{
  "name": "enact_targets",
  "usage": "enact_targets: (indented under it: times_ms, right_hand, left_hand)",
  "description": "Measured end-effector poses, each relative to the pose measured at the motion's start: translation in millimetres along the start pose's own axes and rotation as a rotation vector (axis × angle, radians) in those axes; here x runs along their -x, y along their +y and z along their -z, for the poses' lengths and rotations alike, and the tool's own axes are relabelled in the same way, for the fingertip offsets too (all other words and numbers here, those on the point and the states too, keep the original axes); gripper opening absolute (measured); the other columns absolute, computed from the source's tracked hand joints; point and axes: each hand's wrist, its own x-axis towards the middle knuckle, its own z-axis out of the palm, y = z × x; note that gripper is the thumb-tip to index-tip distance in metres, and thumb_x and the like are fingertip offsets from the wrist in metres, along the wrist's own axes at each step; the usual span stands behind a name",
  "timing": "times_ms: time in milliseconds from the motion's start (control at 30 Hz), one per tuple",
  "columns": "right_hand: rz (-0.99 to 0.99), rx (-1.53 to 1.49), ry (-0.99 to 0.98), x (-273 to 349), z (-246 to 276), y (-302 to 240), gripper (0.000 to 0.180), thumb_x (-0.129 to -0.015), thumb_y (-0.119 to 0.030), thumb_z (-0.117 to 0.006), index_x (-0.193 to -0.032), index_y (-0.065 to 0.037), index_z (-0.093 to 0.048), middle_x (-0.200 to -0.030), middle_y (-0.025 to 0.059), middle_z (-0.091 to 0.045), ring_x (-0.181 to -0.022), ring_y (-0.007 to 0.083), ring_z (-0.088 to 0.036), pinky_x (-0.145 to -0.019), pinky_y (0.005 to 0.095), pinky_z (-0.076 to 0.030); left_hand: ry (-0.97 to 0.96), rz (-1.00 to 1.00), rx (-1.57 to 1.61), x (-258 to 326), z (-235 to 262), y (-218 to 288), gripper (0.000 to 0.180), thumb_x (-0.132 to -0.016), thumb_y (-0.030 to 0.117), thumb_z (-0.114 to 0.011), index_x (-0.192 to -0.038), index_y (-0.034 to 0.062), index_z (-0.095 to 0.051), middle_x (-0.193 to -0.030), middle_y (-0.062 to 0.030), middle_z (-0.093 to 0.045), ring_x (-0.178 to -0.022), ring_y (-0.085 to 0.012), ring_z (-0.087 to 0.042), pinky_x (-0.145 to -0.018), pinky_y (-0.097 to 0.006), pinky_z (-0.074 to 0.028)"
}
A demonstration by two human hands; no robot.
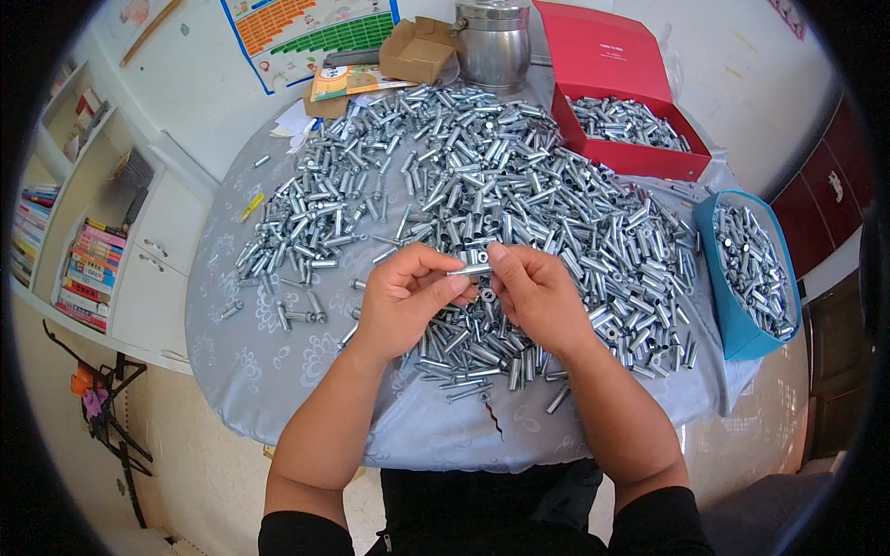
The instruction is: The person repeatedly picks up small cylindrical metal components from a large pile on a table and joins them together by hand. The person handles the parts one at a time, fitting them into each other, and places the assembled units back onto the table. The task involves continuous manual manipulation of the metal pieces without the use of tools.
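Above a grey floral tablecloth [218, 357], a slim metal expansion bolt [471, 270] is held nearly level, pinched in the fingertips of the left hand [413, 295] and the right hand [540, 295]. Should either pinch be loosened, it could be dropped and lost among lookalikes in the heap of metal fasteners [547, 204], by which the working space is crowded. Rightward, more are held by a red box [635, 165] and a blue bin [718, 301].

Glossy metal fasteners [556, 222], satiny tablecloth [218, 357]
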Motion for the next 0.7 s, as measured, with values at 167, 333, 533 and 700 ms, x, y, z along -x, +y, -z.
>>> enact_targets:
  times_ms: [167,333,533,700]
  right_hand:
    - [0.043,0.084,0.018,0,-1,2,0.041,-0.099,-0.033,-0.05,-0.074,-0.002,-0.059,-0.062,-0.0028,-0.051,-0.058,0.0058,-0.042,-0.053,0.0245,-0.036]
    - [0.114,0.117,0.002,2,-2,-2,0.024,-0.097,-0.021,-0.055,-0.086,-0.001,-0.061,-0.069,-0.0019,-0.055,-0.06,0.0044,-0.044,-0.054,0.0224,-0.037]
    - [0.354,0.03,0.047,1,-8,1,0.015,-0.091,-0.007,-0.062,-0.105,-0.001,-0.062,-0.077,-0.0014,-0.058,-0.06,0.0026,-0.048,-0.054,0.0184,-0.039]
    - [0.062,0.073,-0.005,0,1,-3,0.023,-0.09,-0.009,-0.065,-0.111,-0.001,-0.063,-0.08,0.0001,-0.06,-0.058,0.004,-0.051,-0.05,0.0187,-0.04]
  left_hand:
    - [0.041,0.028,-0.03,-1,-3,3,0.012,-0.089,0.003,-0.063,-0.099,-0.0017,-0.06,-0.086,-0.0124,-0.068,-0.072,-0.0171,-0.068,-0.065,-0.029,-0.058]
    - [0.063,0.109,-0.031,-1,0,9,0.014,-0.093,0.013,-0.06,-0.096,-0.0009,-0.059,-0.077,-0.0099,-0.066,-0.061,-0.0162,-0.066,-0.057,-0.027,-0.056]
    - [0.153,0.162,0.023,-4,8,7,0.021,-0.095,0.022,-0.058,-0.091,0.0014,-0.058,-0.073,-0.009,-0.065,-0.056,-0.0153,-0.062,-0.053,-0.026,-0.054]
    - [0.148,0.123,-0.024,-4,1,8,0.018,-0.095,0.019,-0.058,-0.092,0.0015,-0.058,-0.074,-0.0094,-0.065,-0.057,-0.0151,-0.063,-0.053,-0.026,-0.054]
